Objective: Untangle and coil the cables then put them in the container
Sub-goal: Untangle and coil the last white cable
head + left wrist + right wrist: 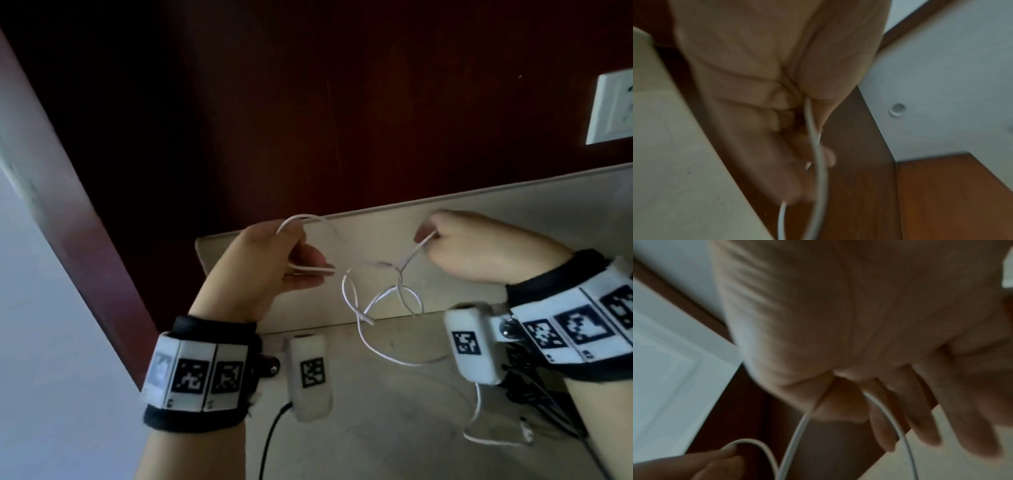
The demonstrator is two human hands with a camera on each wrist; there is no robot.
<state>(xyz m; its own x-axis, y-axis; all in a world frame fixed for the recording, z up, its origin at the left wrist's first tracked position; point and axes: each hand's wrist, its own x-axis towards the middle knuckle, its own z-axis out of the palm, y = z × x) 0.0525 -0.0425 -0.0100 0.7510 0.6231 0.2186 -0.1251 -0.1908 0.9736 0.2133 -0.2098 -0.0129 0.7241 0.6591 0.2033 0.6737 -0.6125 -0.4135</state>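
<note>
A thin white cable hangs in tangled loops between both raised hands. My left hand holds a loop of it across the palm, thumb over the strand; the left wrist view shows the cable running out between thumb and fingers. My right hand pinches another stretch of the cable, which in the right wrist view comes out between thumb and forefinger. The loose tail trails down onto the light table, ending in a white plug. No container is in view.
A dark red-brown wall panel rises behind the table, with a white wall socket at the right. Black cables lie under my right wrist, and another black cable runs off the near edge.
</note>
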